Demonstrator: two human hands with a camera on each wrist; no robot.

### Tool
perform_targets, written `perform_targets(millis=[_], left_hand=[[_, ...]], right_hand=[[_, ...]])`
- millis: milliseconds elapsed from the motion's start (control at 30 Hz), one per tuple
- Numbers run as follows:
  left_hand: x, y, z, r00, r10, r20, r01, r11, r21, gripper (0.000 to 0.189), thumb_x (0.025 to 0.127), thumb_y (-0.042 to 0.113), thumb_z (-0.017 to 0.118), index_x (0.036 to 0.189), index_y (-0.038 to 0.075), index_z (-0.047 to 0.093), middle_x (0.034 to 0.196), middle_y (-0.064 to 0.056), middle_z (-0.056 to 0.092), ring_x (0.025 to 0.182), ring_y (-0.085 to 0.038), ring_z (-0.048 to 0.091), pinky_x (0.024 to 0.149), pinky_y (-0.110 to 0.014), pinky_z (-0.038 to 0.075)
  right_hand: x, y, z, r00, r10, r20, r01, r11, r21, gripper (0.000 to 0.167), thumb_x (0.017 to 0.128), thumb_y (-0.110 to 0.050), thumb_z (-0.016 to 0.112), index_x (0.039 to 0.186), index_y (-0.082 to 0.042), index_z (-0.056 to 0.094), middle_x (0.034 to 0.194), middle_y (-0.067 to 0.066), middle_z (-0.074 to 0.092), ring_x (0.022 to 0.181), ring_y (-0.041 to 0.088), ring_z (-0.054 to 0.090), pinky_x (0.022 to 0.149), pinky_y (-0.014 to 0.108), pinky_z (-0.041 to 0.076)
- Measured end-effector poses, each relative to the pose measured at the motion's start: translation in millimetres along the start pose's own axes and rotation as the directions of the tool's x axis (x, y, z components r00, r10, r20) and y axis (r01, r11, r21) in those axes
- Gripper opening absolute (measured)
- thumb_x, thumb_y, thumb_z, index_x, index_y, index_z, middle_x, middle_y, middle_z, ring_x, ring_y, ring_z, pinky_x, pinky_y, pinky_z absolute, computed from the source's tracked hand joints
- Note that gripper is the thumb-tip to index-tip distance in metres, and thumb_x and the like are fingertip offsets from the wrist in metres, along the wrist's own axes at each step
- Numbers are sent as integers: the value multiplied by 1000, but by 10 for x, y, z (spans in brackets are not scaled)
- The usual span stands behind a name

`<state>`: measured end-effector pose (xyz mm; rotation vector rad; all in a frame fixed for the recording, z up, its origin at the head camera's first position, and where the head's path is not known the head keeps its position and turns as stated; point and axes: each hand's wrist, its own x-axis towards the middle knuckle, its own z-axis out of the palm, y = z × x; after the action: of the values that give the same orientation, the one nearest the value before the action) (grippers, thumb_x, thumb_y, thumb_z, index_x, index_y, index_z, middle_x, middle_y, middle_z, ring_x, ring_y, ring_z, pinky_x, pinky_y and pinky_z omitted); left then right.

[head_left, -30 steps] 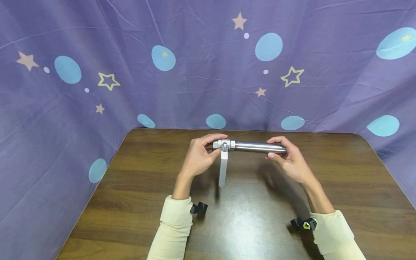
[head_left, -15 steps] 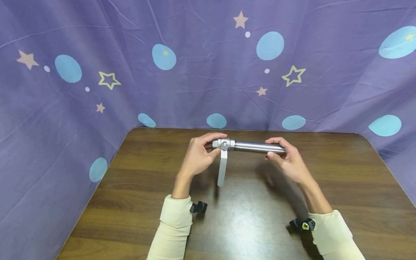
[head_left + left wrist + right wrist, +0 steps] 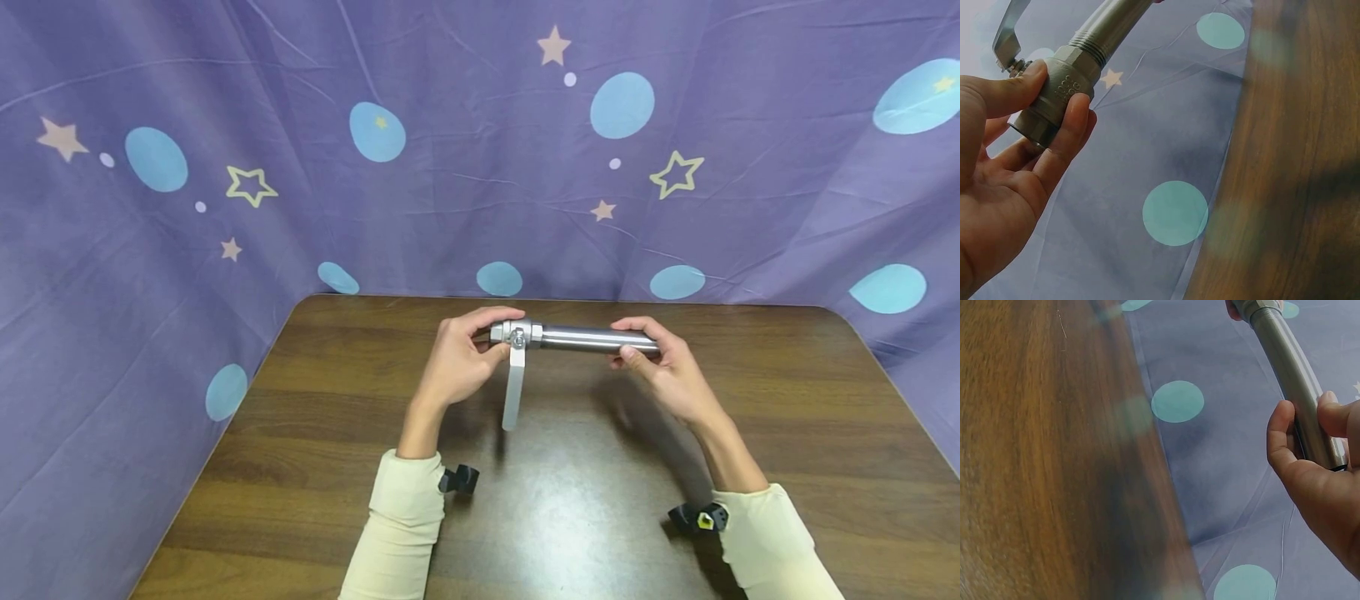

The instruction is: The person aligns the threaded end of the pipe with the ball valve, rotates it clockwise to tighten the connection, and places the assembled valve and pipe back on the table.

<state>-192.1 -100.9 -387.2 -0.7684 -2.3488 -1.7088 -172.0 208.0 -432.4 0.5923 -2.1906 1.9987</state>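
My left hand (image 3: 459,358) grips a metal ball valve (image 3: 517,333) by its body, thumb on the near side and fingers behind. The valve's flat lever handle (image 3: 513,392) points toward me, at right angles to the pipe. A shiny steel pipe (image 3: 585,337) runs rightward from the valve, level above the table. In the left wrist view, some threads (image 3: 1088,47) show where the pipe meets the valve nut. My right hand (image 3: 671,375) holds the pipe's far right end between thumb and fingers, as the right wrist view also shows.
Below lies a brown wood-grain table (image 3: 300,500) with rounded back corners. A purple curtain (image 3: 465,125) with stars and blue ovals hangs behind and at both sides. Black wrist mounts (image 3: 459,480) sit at both cuffs.
My right thumb has shifted slightly up along the pipe, and its fingers below have moved a little. The left hand and the valve stay almost where they were.
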Motion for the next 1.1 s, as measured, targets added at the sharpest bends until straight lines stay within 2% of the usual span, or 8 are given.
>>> perform_targets(millis=[400, 600, 733, 833, 900, 967, 1100], left_hand=[[2, -12, 11, 1000, 12, -5, -12, 1000, 13, 44, 85, -17, 71, 126, -2, 75, 124, -17, 78, 101, -20, 73, 91, -45, 68], [3, -24, 18, 1000, 13, -10, -13, 999, 36, 45, 84, -16, 73, 126, -1, 76, 124, -15, 78, 101, -18, 72, 88, -38, 69], [1, -27, 24, 1000, 9, -15, -9, 1000, 17, 45, 84, -17, 72, 126, -1, 76, 125, -16, 78, 101, -18, 72, 88, -37, 69], [-2, -35, 26, 1000, 4, -25, -4, 1000, 5, 46, 84, -17, 71, 127, 0, 76, 123, -17, 79, 99, -17, 71, 87, -37, 69], [-2, -37, 24, 1000, 1, -31, -1, 1000, 1, 47, 84, -17, 71, 127, 1, 76, 122, -17, 79, 97, -17, 71, 85, -37, 68], [-2, -42, 21, 999, -3, -35, 3, 1000, -4, 48, 83, -17, 71, 127, 1, 76, 121, -18, 79, 95, -16, 70, 84, -36, 68], [-4, -44, 17, 999, -12, -35, 11, 1000, -10, 48, 83, -18, 71, 127, 2, 76, 120, -18, 79, 94, -15, 69, 81, -35, 68]], right_hand=[[4, -3, -10, 1000, 15, -2, -15, 1000, -20, 28, 105, 8, 53, 132, 15, 54, 103, -6, 73, 88, 8, 75, 84, 23, 67], [-2, -12, -21, 1000, 2, 3, -2, 999, -50, 28, 106, 7, 52, 133, 16, 54, 103, -7, 73, 88, 9, 76, 84, 21, 67], [-5, -32, -11, 999, -34, -6, 33, 997, -69, 38, 104, 9, 55, 141, 12, 51, 120, -8, 70, 92, 7, 75, 86, 20, 65], [-11, -57, 5, 997, -76, -10, 75, 992, -102, 52, 98, 15, 60, 149, 9, 46, 140, -7, 58, 108, 5, 68, 92, 16, 62], [-20, -76, 11, 995, -99, -9, 96, 985, -144, 56, 95, 18, 61, 149, 9, 46, 145, -7, 50, 115, 5, 60, 93, 12, 58], [-31, -93, 13, 994, -107, -4, 105, 979, -177, 53, 94, 19, 61, 145, 9, 48, 143, -5, 46, 116, 6, 54, 91, 8, 55], [-48, -113, 8, 995, -98, 0, 95, 970, -222, 40, 96, 18, 60, 134, 5, 55, 131, 2, 51, 104, 5, 55, 80, 9, 52]])
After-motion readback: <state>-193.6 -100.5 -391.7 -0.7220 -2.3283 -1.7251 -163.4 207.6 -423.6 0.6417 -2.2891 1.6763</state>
